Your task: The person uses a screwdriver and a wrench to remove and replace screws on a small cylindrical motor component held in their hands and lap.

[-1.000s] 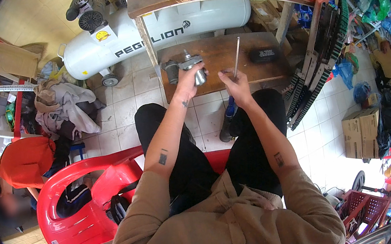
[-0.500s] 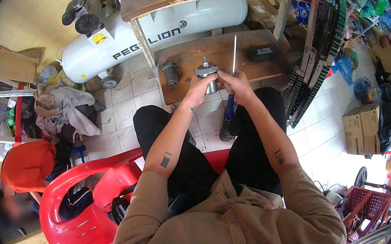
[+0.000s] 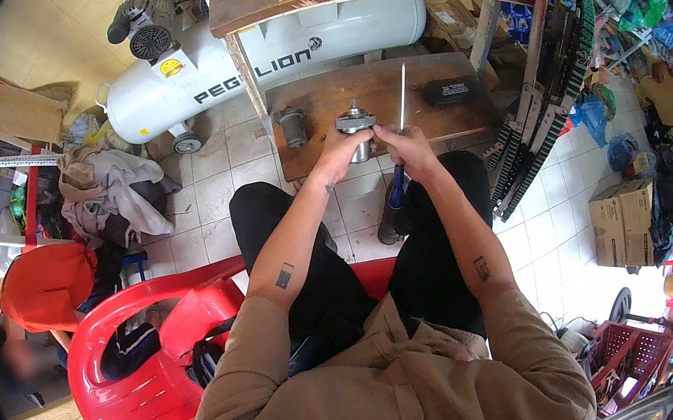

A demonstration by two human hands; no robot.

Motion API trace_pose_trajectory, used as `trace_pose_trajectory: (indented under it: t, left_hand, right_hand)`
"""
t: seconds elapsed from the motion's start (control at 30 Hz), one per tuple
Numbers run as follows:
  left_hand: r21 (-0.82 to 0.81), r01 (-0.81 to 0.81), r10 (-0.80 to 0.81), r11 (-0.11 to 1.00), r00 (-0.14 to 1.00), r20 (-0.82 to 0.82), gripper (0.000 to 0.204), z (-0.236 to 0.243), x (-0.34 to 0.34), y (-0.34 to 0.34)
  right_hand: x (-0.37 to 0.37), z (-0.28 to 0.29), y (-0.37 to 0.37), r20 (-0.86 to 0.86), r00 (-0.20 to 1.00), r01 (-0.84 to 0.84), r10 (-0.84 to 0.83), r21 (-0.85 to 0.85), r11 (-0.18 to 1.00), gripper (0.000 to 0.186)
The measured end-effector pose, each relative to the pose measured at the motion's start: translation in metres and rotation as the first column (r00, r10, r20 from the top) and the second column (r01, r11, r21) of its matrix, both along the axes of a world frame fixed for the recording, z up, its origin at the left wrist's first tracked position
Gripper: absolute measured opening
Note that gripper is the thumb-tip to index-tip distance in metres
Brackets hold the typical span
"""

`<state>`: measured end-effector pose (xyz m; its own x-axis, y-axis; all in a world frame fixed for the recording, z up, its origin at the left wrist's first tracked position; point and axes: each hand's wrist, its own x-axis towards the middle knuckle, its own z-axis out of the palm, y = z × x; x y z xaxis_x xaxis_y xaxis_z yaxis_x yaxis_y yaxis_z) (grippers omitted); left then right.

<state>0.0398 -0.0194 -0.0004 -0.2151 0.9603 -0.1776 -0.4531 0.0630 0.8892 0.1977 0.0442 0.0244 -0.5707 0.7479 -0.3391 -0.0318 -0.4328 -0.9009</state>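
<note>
The left hand (image 3: 343, 149) is closed around a small grey metal motor part (image 3: 357, 128), gripping its body from the left and holding it upright just above the near edge of the low wooden tabletop (image 3: 322, 94). The right hand (image 3: 404, 144) is closed too, fingers pinched at the part's right side near its top; at the same time it seems to hold a screwdriver, whose blue handle (image 3: 395, 190) hangs below the palm and whose thin metal shaft (image 3: 402, 99) sticks up past the knuckles, though the fisheye view makes that grip hard to read for certain.

A second ago the left hand held the part farther left, with the right hand apart from it and the shaft standing clear between them. Since then both hands have come together at the middle of the tabletop's near edge, so the part is now braced between them, which reads as a shift from carrying it to working on it.

On the tabletop to the left stands a second grey metal part (image 3: 292, 125), and to the far right lies a flat black case (image 3: 447, 92). Behind the tabletop lies a white compressor tank (image 3: 266, 51). The person sits on a red plastic chair (image 3: 131, 353).
</note>
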Motion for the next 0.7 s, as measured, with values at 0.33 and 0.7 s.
trace_pose_trajectory:
  t: [0.33,0.7]
  left_hand:
    - [-0.060,-0.072,0.082,0.996,0.978,0.192,0.023,-0.011,-0.001,0.003]
    - [-0.048,-0.063,0.074,0.997,0.960,0.271,0.020,0.008,0.008,0.002]
  right_hand:
    - [-0.012,-0.034,0.002,0.119,0.988,0.009,-0.103,0.609,0.793,0.024]
    - [-0.012,-0.047,0.009,0.169,0.946,0.079,-0.275,0.707,0.703,0.025]
